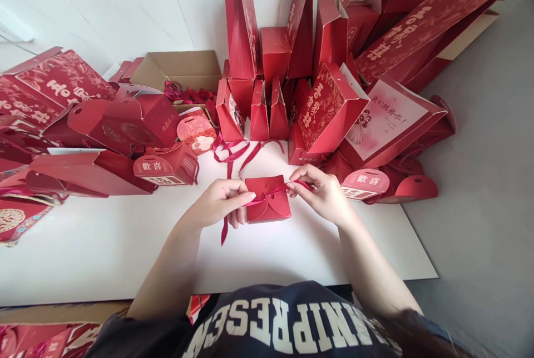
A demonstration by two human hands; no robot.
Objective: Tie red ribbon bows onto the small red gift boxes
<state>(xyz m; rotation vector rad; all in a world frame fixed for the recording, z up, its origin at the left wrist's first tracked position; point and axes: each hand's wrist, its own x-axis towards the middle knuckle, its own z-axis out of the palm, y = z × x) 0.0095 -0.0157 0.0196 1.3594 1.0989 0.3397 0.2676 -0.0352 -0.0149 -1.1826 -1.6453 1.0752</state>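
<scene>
A small red gift box [269,213] with a petal-like folded lid sits on the white table in front of me. Dark red ribbon [263,197] crosses over the box, with a knot or twist near the middle of the lid. My left hand [223,202] pinches the ribbon at the box's left side, and a loose end hangs below the fingers. On the other side, my right hand [319,191] pinches the ribbon between thumb and fingers, just off the box's upper right edge. Both hands are closed.
Loose ribbon [230,153] lies behind the box, leading toward an open cardboard box [181,66] holding more ribbon. Red gift bags [334,105] and boxes crowd the back and right. More red boxes [167,164] stand left. A grey wall [479,180] borders the table's right end.
</scene>
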